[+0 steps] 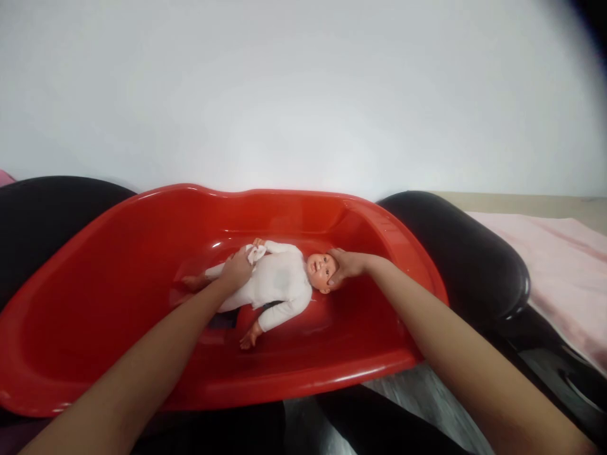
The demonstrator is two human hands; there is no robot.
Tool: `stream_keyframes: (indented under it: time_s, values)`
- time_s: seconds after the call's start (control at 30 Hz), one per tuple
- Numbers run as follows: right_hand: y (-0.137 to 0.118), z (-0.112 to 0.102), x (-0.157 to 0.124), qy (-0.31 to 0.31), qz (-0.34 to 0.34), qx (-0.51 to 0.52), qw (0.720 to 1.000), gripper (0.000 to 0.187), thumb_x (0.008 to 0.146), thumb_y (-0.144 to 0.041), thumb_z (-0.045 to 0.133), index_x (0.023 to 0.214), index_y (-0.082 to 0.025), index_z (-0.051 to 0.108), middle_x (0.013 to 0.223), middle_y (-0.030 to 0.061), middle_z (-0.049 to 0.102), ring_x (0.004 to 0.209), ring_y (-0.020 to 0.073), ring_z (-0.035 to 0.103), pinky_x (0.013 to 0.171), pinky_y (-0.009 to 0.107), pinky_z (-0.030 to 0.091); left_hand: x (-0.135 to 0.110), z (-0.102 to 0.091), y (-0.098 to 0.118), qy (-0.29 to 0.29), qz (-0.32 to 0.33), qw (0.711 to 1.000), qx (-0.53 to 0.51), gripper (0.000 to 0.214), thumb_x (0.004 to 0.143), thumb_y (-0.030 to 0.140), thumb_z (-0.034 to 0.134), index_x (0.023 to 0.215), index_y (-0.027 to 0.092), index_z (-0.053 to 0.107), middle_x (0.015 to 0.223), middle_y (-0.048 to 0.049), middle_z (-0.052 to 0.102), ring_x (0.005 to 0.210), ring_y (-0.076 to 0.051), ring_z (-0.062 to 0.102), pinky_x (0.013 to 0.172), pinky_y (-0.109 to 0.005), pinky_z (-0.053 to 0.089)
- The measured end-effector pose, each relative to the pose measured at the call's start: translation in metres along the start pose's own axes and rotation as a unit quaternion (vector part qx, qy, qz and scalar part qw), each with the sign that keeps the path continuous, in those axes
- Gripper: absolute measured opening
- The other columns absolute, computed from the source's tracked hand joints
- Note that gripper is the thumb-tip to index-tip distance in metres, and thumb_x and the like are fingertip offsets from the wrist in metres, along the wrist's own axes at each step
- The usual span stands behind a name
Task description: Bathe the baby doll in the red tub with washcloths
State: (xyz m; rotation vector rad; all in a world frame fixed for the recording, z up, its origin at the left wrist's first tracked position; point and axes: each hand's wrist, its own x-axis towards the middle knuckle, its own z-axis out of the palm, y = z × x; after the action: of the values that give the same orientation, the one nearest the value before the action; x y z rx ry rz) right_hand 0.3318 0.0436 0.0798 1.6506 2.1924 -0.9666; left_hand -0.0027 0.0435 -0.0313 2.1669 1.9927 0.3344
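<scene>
A baby doll (284,281) in a white body with a grey patch on its chest lies on its back in a red baby bathtub (118,278). Its head points right and its legs lie to the left. My right hand (348,264) is closed around the top of the doll's head. Over the doll's hip, my left hand (238,268) grips a small white cloth (256,253), its fingers partly hidden behind the hand. The doll's near arm rests out to the side on the tub floor, and my left forearm covers part of its legs.
Black rounded seats (455,249) stand on either side of the tub, partly behind its ends. A pink cloth (564,265) is spread at the right. A plain white wall (303,95) rises behind the tub. A dark patch (222,319) shows beneath the doll.
</scene>
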Motion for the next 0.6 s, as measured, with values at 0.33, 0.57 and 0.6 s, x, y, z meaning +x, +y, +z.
stream_keyframes:
  time_s: [0.33, 0.57, 0.6]
  values:
    - [0.009, 0.003, 0.004, -0.002, -0.008, 0.041, 0.999, 0.095, 0.048, -0.051, 0.084, 0.129, -0.024, 0.044, 0.128, 0.0093, 0.051, 0.11, 0.0287, 0.056, 0.094, 0.038, 0.046, 0.008, -0.016, -0.034, 0.109, -0.164, 0.98, 0.009, 0.036, 0.089, 0.015, 0.036, 0.116, 0.006, 0.058, 0.15, -0.0214, 0.034, 0.135, -0.036, 0.036, 0.106, -0.053, 0.036]
    - [-0.005, 0.0, -0.005, -0.003, 0.014, 0.031, 0.999, 0.096, 0.049, -0.047, 0.084, 0.131, -0.021, 0.042, 0.133, 0.0115, 0.047, 0.114, 0.0308, 0.054, 0.095, 0.039, 0.046, 0.005, -0.022, 0.047, 0.121, 0.076, 0.969, -0.204, 0.057, 0.087, 0.012, 0.039, 0.144, 0.016, 0.036, 0.148, -0.0081, 0.044, 0.136, -0.02, 0.04, 0.115, -0.036, 0.032]
    - [-0.007, 0.0, -0.006, -0.004, 0.015, 0.026, 1.0, 0.096, 0.049, -0.047, 0.084, 0.132, -0.021, 0.041, 0.133, 0.0115, 0.046, 0.115, 0.0306, 0.053, 0.096, 0.039, 0.046, 0.0, -0.017, 0.063, 0.087, 0.125, 0.968, -0.201, 0.058, 0.087, 0.012, 0.039, 0.144, 0.018, 0.036, 0.15, -0.0052, 0.041, 0.137, -0.019, 0.038, 0.115, -0.032, 0.032]
